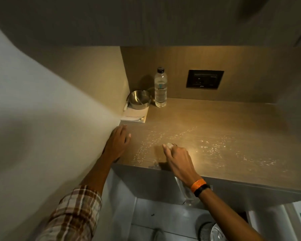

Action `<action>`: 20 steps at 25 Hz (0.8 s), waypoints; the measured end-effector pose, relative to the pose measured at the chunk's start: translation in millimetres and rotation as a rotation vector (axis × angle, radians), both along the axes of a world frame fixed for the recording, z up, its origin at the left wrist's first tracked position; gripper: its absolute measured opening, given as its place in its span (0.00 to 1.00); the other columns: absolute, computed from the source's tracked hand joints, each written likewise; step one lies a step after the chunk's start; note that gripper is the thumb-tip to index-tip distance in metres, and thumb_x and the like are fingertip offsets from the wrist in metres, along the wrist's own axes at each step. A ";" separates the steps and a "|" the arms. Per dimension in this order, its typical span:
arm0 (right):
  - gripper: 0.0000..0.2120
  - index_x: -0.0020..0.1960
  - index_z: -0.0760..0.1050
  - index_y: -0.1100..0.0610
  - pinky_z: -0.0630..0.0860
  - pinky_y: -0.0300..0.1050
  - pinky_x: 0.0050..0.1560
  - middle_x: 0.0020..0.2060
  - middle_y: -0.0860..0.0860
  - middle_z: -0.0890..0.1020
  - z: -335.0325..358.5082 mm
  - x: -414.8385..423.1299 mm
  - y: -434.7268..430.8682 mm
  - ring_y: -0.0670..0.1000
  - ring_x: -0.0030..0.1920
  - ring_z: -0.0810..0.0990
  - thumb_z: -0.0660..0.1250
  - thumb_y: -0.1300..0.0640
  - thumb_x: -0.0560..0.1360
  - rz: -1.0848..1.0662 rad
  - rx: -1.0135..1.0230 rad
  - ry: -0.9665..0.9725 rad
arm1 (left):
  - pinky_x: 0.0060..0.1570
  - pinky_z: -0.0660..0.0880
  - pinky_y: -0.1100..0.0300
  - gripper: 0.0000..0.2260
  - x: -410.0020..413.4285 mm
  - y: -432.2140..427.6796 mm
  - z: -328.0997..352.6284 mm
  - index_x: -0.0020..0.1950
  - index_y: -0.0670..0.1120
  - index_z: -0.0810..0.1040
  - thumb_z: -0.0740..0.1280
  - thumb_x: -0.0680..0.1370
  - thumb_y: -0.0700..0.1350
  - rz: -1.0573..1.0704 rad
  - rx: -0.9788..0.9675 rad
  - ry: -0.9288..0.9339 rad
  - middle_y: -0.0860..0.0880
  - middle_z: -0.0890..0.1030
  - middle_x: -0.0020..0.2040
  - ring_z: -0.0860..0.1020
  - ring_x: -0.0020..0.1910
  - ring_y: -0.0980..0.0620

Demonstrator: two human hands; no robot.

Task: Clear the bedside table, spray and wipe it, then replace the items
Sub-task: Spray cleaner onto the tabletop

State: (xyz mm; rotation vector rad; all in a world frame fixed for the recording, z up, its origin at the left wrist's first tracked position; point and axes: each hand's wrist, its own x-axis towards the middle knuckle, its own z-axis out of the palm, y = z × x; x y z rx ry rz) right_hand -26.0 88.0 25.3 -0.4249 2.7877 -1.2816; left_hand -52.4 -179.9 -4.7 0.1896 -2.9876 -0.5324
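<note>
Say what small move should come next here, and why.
Probably set down the clear spray bottle held in the right hand and wipe: droplets already speckle the wooden tabletop, and no cloth is visible in the left hand.

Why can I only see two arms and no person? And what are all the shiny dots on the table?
The camera sits on the person's head and looks down, so you see only their arms, the way you see your own. There is just this one picture, taken from up there.

The left hand rests on the bedside table, at its edge next to the white wall. The right hand holds a clear spray bottle, its nozzle pointing over the table. The shiny dots are spray droplets on the wood, catching the light.

At the back corner stand a water bottle and a metal bowl. The bowl sits on a white notepad. A dark socket panel is on the wall behind.
</note>
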 end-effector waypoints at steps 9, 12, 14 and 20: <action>0.23 0.37 0.69 0.58 0.66 0.44 0.30 0.30 0.56 0.75 36.9 -106.9 43.6 0.57 0.31 0.73 0.51 0.50 0.87 -0.432 0.127 0.128 | 0.74 0.64 0.50 0.24 -55.4 51.6 -13.6 0.79 0.48 0.60 0.52 0.85 0.56 -0.341 0.004 0.091 0.47 0.65 0.78 0.63 0.76 0.50; 0.25 0.36 0.71 0.61 0.75 0.56 0.35 0.30 0.59 0.77 30.8 -93.4 75.0 0.62 0.32 0.76 0.51 0.49 0.86 -0.461 0.188 0.037 | 0.77 0.57 0.51 0.28 -85.1 88.8 -14.5 0.80 0.46 0.56 0.50 0.84 0.59 -0.384 -0.009 0.047 0.45 0.60 0.80 0.58 0.79 0.48; 0.28 0.38 0.74 0.65 0.79 0.59 0.37 0.32 0.63 0.80 17.2 -62.5 97.8 0.64 0.33 0.80 0.51 0.48 0.86 -0.484 0.191 0.005 | 0.79 0.55 0.50 0.29 -102.4 116.1 -17.0 0.80 0.45 0.56 0.49 0.84 0.60 -0.402 -0.003 0.016 0.45 0.58 0.81 0.55 0.80 0.47; 0.32 0.32 0.71 0.61 0.74 0.53 0.31 0.25 0.58 0.77 -0.7 -5.8 152.5 0.58 0.26 0.74 0.49 0.42 0.85 -0.582 0.249 -0.059 | 0.80 0.51 0.47 0.31 -138.4 183.3 -22.4 0.81 0.42 0.55 0.49 0.84 0.60 -0.470 0.006 -0.052 0.43 0.56 0.82 0.52 0.81 0.45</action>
